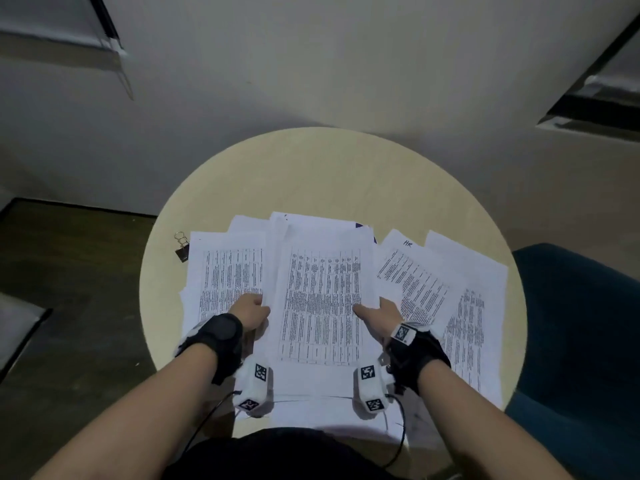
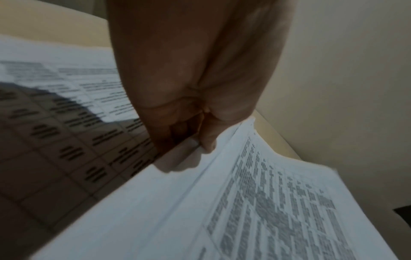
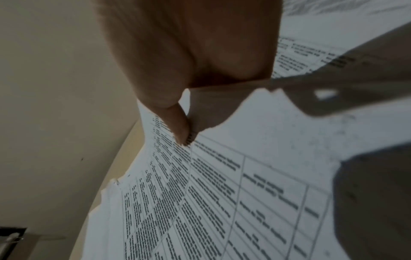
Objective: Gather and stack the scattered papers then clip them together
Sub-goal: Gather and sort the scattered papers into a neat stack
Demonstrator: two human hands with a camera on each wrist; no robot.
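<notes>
A stack of printed papers point(image 1: 322, 299) lies in the middle of the round table point(image 1: 329, 174), held at both side edges. My left hand point(image 1: 254, 308) grips its left edge; in the left wrist view the left hand point(image 2: 204, 139) has the thumb on top of the stack point(image 2: 244, 202) and fingers under it. My right hand point(image 1: 375, 311) pinches the right edge, and the right hand's point(image 3: 181, 130) thumb presses on the top sheet point(image 3: 211, 193). More loose sheets point(image 1: 225, 271) lie to the left and others point(image 1: 415, 282) fan out to the right. A black binder clip point(image 1: 181, 249) sits at the table's left edge.
A teal chair point(image 1: 581, 341) stands close to the table on the right. A pale wall rises just behind the table. The loose right-hand sheets point(image 1: 481, 306) reach the table's right rim. Dark floor lies to the left.
</notes>
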